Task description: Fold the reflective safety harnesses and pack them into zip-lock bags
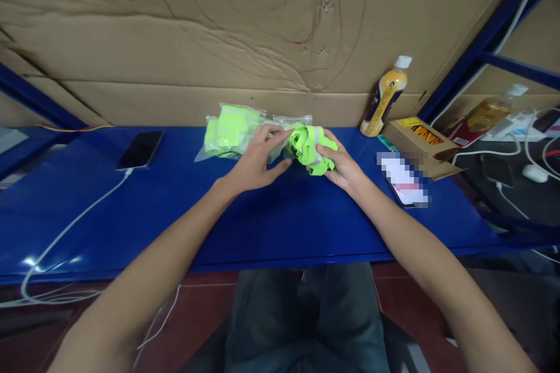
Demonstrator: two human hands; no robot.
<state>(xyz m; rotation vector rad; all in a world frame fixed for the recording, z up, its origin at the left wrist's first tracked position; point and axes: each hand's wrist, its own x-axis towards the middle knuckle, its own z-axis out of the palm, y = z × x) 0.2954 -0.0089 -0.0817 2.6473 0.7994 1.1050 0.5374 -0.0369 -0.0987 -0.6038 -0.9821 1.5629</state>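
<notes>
A bunched neon-yellow strap with a pale reflective stripe (311, 145) is held up in my right hand (339, 163), whose thumb lies across its right side. Just left of that bundle is my left hand (263, 158), its thumb and fingers apart, with the fingertips close to the bundle's left edge. Clear plastic bags with folded neon-yellow material (234, 128) lie behind and to the left of my left hand. Another clear bag (292, 120) shows behind the bundle, partly hidden by my left hand and the bundle.
On the blue table (280, 221) a phone with a white cable (140, 150) lies left. To the right are a yellow drink bottle (385, 99), an open cardboard box (422, 145) and a phone with a blurred screen (403, 179). A cardboard wall (175, 58) stands behind.
</notes>
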